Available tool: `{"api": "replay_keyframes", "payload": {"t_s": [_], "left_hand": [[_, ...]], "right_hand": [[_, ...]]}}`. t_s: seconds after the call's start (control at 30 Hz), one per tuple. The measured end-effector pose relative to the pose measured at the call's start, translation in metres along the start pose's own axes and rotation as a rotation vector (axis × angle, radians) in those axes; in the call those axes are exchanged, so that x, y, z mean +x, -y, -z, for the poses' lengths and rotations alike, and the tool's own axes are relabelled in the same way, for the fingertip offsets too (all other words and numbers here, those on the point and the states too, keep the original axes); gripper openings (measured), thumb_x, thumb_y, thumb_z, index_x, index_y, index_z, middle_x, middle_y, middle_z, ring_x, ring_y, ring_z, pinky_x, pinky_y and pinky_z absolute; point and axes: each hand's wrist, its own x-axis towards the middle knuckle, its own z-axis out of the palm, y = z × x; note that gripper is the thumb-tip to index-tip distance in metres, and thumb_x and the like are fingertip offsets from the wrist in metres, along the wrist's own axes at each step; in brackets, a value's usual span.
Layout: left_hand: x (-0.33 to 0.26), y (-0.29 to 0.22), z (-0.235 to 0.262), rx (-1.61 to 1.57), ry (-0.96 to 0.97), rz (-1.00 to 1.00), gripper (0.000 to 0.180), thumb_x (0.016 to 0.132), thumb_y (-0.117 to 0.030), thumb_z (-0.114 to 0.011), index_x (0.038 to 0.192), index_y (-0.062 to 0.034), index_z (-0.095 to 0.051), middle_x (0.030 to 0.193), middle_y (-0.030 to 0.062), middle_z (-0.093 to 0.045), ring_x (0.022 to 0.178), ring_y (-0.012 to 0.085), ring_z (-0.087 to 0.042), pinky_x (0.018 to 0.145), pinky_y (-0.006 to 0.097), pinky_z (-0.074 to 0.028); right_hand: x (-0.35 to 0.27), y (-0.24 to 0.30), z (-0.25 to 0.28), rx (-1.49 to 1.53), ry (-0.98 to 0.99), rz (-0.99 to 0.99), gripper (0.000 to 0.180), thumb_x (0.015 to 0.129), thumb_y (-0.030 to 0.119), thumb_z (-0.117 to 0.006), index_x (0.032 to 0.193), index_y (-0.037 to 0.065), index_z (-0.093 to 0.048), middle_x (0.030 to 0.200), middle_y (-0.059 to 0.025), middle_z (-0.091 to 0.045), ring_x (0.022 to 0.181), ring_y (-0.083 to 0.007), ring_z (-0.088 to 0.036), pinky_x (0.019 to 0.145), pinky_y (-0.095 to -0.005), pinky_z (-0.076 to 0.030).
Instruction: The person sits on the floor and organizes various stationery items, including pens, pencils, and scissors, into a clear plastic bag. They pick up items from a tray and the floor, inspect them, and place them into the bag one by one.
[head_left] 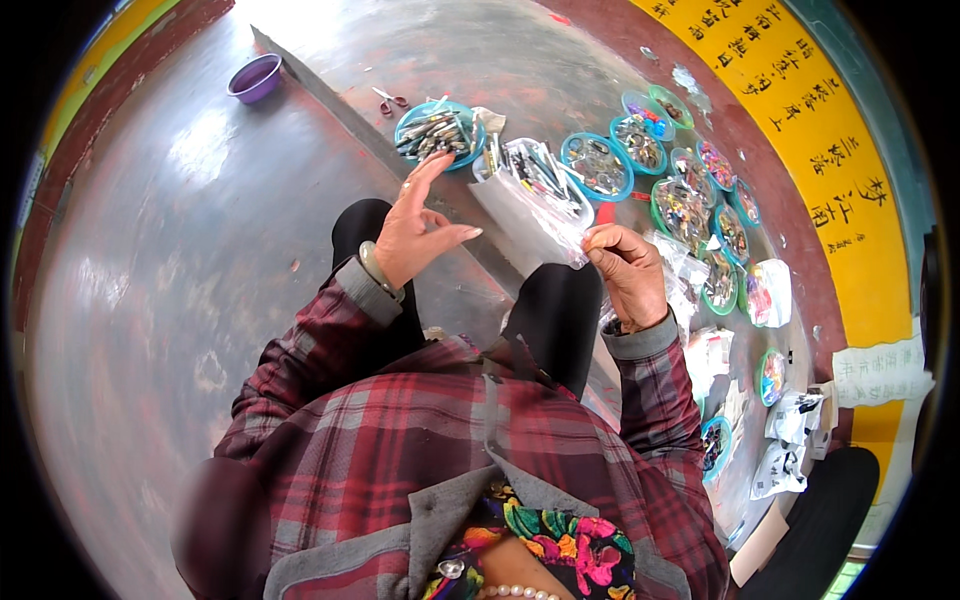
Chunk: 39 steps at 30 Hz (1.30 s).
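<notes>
My right hand [632,275] pinches the edge of a clear plastic bag [528,222] between thumb and fingertips. The bag hangs flat and translucent over my knee, in front of a white basket [583,212] full of pens or similar slim sticks. My left hand [415,222] is raised, its fingers and thumb spread apart with nothing between them. Just beyond its fingertips is a blue basin [474,112] heaped with slim dark and light pieces, perhaps pens. I cannot tell whether the bag holds anything.
Red-handled scissors [391,101] lie on the floor behind the basin. A purple basin [255,80] stands at the far left. Several round baskets of small parts, such as a blue one [598,168], spread along the right. White plastic bags [778,470] lie at the lower right.
</notes>
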Motion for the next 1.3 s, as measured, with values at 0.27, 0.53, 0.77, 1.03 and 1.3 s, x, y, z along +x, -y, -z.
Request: {"api": "replay_keyframes", "payload": {"t_s": [0.27,0.53,0.77,1.03,1.3], "left_hand": [[0.000,0.028,-0.005,-0.321,0.212,0.360,0.014,0.085,-0.009,-0.062,0.092,0.0021,-0.066,0.080,0.0046,-0.064,0.072,0.0102,-0.058,0.067,0.023,-0.049],[-0.009,0.067,-0.022,-0.555,0.094,0.520,0.021,0.089,-0.010,-0.056,0.105,0.0031,-0.062,0.093,0.0084,-0.065,0.081,0.0144,-0.061,0.069,0.027,-0.052],[-0.004,0.074,-0.013,-0.594,0.025,0.588,0.024,0.091,-0.009,-0.052,0.111,0.0028,-0.058,0.104,0.0127,-0.063,0.093,0.0176,-0.061,0.069,0.029,-0.053],[-0.009,0.093,-0.004,-0.643,-0.037,0.629,0.025,0.090,-0.005,-0.052,0.112,0.0057,-0.055,0.099,0.0114,-0.062,0.090,0.0220,-0.063,0.076,0.030,-0.052],[-0.010,0.079,-0.006,-0.549,-0.037,0.695,0.028,0.093,-0.016,-0.049,0.115,0.0003,-0.056,0.093,0.0048,-0.060,0.085,0.0184,-0.062,0.071,0.028,-0.051]], "right_hand": [[0.008,-0.028,-0.012,0.205,-0.099,-0.115,0.022,0.081,0.001,-0.063,0.103,0.000,-0.058,0.096,-0.0058,-0.060,0.093,-0.0140,-0.055,0.085,-0.0267,-0.042],[0.001,-0.087,-0.012,0.301,-0.165,-0.323,0.019,0.082,0.004,-0.063,0.100,-0.002,-0.063,0.096,-0.0091,-0.065,0.090,-0.0162,-0.060,0.083,-0.0294,-0.047],[0.006,-0.088,0.007,0.209,-0.404,-0.262,0.018,0.085,0.010,-0.063,0.096,-0.004,-0.065,0.082,-0.0070,-0.066,0.075,-0.0112,-0.060,0.072,-0.0240,-0.046],[-0.026,-0.136,0.161,0.026,-0.955,-0.112,0.017,0.089,0.011,-0.054,0.099,0.000,-0.062,0.077,-0.0068,-0.066,0.068,-0.0109,-0.059,0.063,-0.0236,-0.045],[-0.094,-0.233,0.323,-0.242,-1.279,-0.257,0.020,0.084,0.011,-0.052,0.098,0.002,-0.062,0.090,-0.0123,-0.067,0.074,-0.0200,-0.064,0.061,-0.0319,-0.050]]}}
